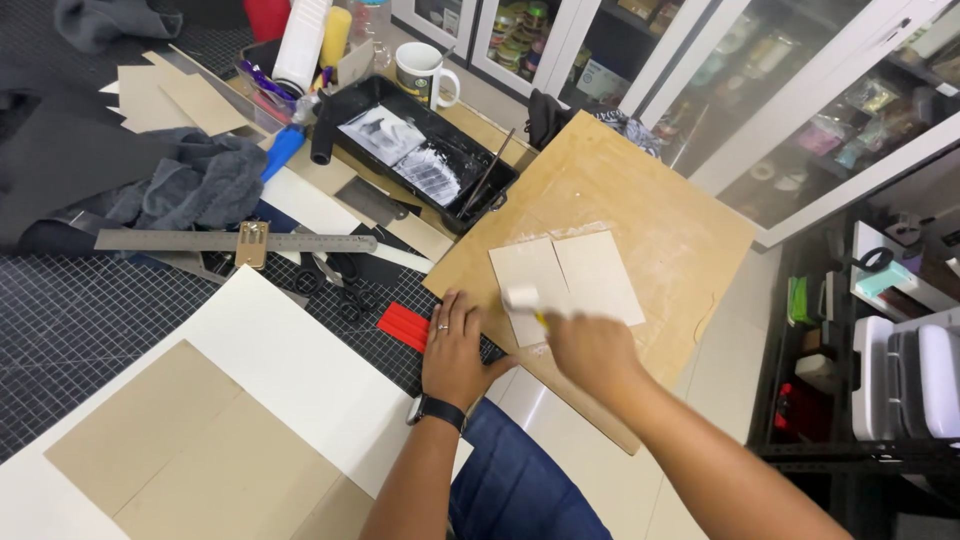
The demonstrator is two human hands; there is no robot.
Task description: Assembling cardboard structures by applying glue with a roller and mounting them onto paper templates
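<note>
We seem to be mid-way through rolling glue over the two pale cards lying side by side on the wooden board: our right hand is closed around the small roller at the cards' near edge. Our left hand lies flat and open, holding nothing, just left of the board. The cards look pale and matte; the next stroke probably needs even pressure.

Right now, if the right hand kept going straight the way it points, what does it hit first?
Probably the two pale card pieces: the right hand already holds a small roller over them. Beyond lies the wooden board. Motion blur makes depth uncertain.
</note>
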